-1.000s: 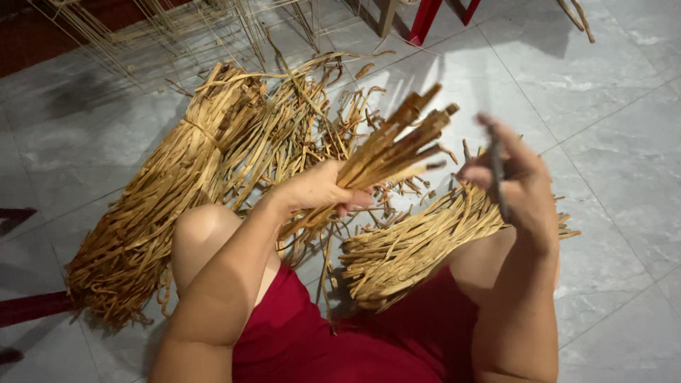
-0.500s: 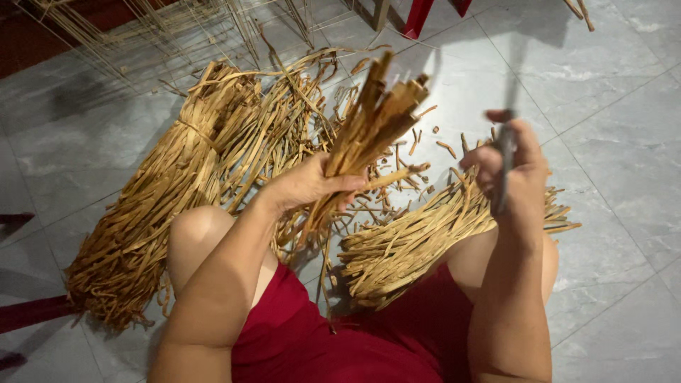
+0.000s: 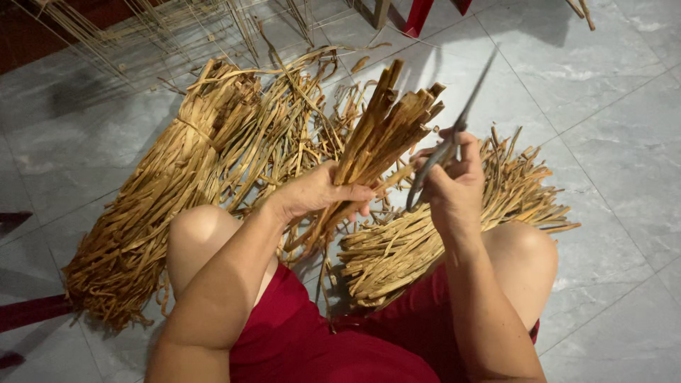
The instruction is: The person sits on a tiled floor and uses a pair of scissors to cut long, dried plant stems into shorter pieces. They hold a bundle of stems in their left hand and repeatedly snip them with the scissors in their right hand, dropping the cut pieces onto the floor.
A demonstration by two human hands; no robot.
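Straw bundle (image 3: 383, 135): a fistful of flat, dry, tan strips, held up above the person's lap, tilted with its cut ends pointing up and away. The left hand (image 3: 319, 193) grips the bundle around its lower part, fingers wrapped tightly around the strips, thumb across the front. Loose strip ends hang below the fist toward the red garment (image 3: 319, 340).

The right hand (image 3: 454, 184) is just to the right of the bundle, close to it but not clearly touching. Its fingers are curled closed around the handle of a pair of scissors (image 3: 454, 135). The thin dark blades rise from this hand and slant up to the right of the bundle's top. Whether the blades are parted cannot be told.

A large heap of straw (image 3: 177, 184) lies on the grey tiled floor (image 3: 610, 142) to the left of the bundle and behind it, running from far back to beside the left knee (image 3: 198, 227). A smaller pile (image 3: 496, 198) lies below and to the right of the bundle, between the knees and partly behind the right hand. Thin pale stalks (image 3: 142, 28) lie on the floor well behind the bundle. A red furniture leg (image 3: 418, 14) stands far behind it.
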